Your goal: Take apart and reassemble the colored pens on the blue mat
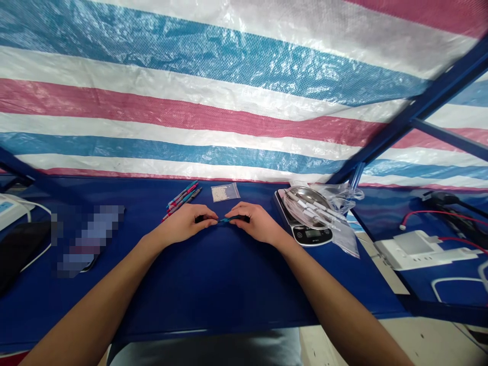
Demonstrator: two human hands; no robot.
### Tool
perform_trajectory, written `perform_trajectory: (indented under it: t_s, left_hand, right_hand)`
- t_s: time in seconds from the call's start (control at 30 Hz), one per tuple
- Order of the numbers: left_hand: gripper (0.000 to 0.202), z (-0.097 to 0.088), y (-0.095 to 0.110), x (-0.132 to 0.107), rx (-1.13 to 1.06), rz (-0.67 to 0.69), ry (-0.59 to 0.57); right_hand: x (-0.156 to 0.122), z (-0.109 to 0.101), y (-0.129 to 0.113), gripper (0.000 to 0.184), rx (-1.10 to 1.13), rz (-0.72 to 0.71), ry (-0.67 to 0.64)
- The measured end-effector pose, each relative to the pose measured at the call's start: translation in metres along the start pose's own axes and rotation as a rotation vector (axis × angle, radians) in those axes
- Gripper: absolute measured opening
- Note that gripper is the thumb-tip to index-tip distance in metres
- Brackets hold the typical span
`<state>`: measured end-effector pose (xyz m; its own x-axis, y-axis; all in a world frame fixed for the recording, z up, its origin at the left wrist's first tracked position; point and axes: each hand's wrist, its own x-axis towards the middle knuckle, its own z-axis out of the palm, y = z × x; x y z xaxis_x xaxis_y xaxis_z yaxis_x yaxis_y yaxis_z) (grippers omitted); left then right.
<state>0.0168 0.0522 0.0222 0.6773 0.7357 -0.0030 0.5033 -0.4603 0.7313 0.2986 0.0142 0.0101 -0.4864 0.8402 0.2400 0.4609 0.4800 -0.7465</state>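
Note:
My left hand (190,222) and my right hand (254,222) meet above the middle of the blue table (213,290). Between their fingertips is a slim blue pen (224,220), lying roughly level. My right thumb and fingers pinch it, and the fingers of my left hand close on its left end. Much of the pen is hidden by the fingers. Just behind my left hand lies a bunch of coloured pens (185,197), side by side and slanted. A small clear zip bag (225,192) of white pellets rests flat beyond both hands.
To the right, a digital kitchen scale (312,235) bears a metal bowl (305,193), white cables and plastic bags. Farther right are a white power strip (412,250) and a red cable (438,212). Phones lie at the left. A striped tarp (190,122) hangs behind the table.

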Motion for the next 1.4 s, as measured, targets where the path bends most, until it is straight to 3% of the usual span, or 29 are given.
perform_trajectory:
  t_s: [0.27, 0.4, 0.5, 0.57, 0.63, 0.73, 0.83, 1.0, 1.2, 1.3, 1.4]
  left_hand:
    - [0.043, 0.008, -0.002, 0.001, -0.369, -0.089, 0.030]
    - [0.050, -0.009, -0.003, 0.000, -0.407, -0.105, 0.144]
    - [0.051, -0.029, -0.005, -0.006, -0.249, -0.120, 0.220]
    - [0.051, -0.040, -0.009, -0.013, -0.071, -0.160, 0.187]
    - [0.049, -0.048, -0.015, -0.019, 0.058, -0.172, 0.071]
    - [0.035, -0.050, -0.020, -0.022, 0.138, -0.158, -0.068]
    - [0.023, -0.046, -0.015, -0.019, 0.163, -0.097, -0.086]
    - [0.022, -0.037, 0.005, -0.011, 0.074, 0.056, 0.044]
    - [0.037, -0.009, 0.014, -0.003, -0.361, -0.113, 0.405]
    - [0.039, 0.009, 0.016, 0.002, -0.702, -0.164, 0.501]
    - [0.037, 0.022, 0.021, 0.007, -0.908, -0.180, 0.537]
  right_hand:
    - [0.002, 0.017, -0.021, 0.011, 0.108, 0.015, 0.077]
    - [0.002, 0.025, -0.014, 0.012, 0.143, 0.093, 0.133]
    - [0.003, 0.028, -0.008, 0.012, 0.187, 0.137, 0.159]
    - [0.003, 0.030, -0.007, 0.011, 0.194, 0.145, 0.161]
    - [0.004, 0.030, -0.007, 0.011, 0.195, 0.147, 0.160]
    - [0.004, 0.030, -0.008, 0.012, 0.204, 0.157, 0.161]
    - [0.004, 0.031, -0.010, 0.013, 0.213, 0.156, 0.166]
    - [0.004, 0.030, -0.011, 0.013, 0.259, 0.081, 0.211]
    - [0.005, 0.025, -0.012, 0.020, 0.517, 0.127, 0.367]
    - [0.005, 0.024, -0.017, 0.024, 0.621, 0.120, 0.381]
    - [0.006, 0.026, -0.023, 0.026, 0.684, 0.139, 0.411]
